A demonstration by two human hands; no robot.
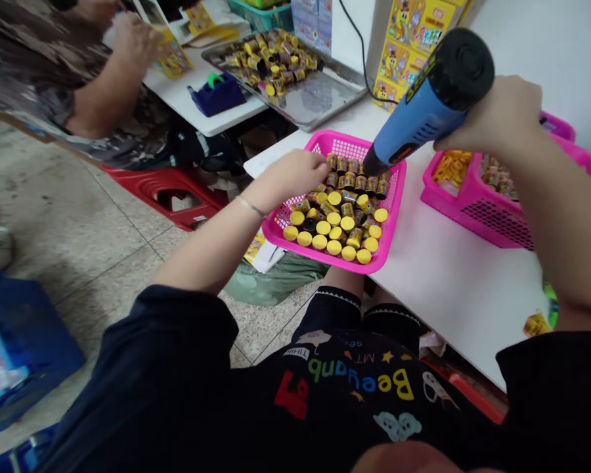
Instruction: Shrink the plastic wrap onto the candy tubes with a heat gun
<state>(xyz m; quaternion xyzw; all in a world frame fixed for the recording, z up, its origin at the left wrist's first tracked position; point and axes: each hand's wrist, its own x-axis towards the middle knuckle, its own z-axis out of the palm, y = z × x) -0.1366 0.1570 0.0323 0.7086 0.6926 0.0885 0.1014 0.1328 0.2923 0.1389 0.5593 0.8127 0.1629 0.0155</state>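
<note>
- While a co-worker's hand (135,39) shows at the far left, most of that person is cut off.
- The left hand (295,174) curls over the jars (342,217) in the pink basket (325,139). Its fingertips are hidden, so I cannot tell whether it pinches one.
- The blue heat gun (426,108) slants above the basket's far right corner, nozzle pointing down-left at the far jars.
- The right hand (497,115) is clenched round its hidden handle.
- A second basket (473,210) sits partly behind the forearm.

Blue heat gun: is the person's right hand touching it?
Touching. The head view shows the right hand wrapped around the blue heat gun at its handle, with no gap.
</note>
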